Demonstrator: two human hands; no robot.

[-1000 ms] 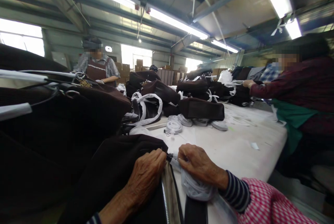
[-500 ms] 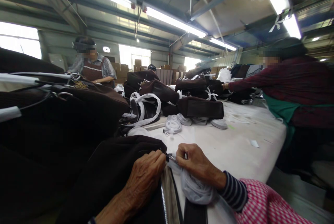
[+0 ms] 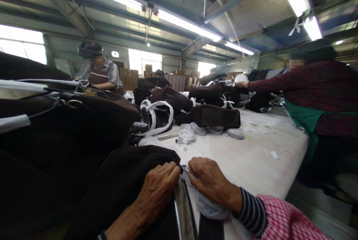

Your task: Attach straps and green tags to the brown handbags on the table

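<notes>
A dark brown bag [image 3: 120, 173] lies in front of me, its metal zipper [image 3: 177, 214] running toward me. My left hand [image 3: 156, 186] is closed on the bag's upper corner at the zipper's end. Just to the right, my right hand [image 3: 214, 180] pinches a silver snap hook [image 3: 185, 169] whose tip touches the bag's corner beside my left fingers. Whether the hook is linked to a loop there is hidden. Under the right hand hangs a coiled strap [image 3: 211, 210] wrapped in clear plastic.
Large dark bags [image 3: 56, 147] crowd the left. More bags [image 3: 215, 116] and coiled wrapped straps [image 3: 186, 134] lie further along the white table [image 3: 251, 158]. One co-worker [image 3: 102, 72] stands at far left; another [image 3: 321, 87] reaches across from the right.
My right hand has turned slightly, with its knuckles rolled over the hook and its fingers more tucked under. My left hand keeps its grip. The co-worker on the right has shifted an arm slightly.
</notes>
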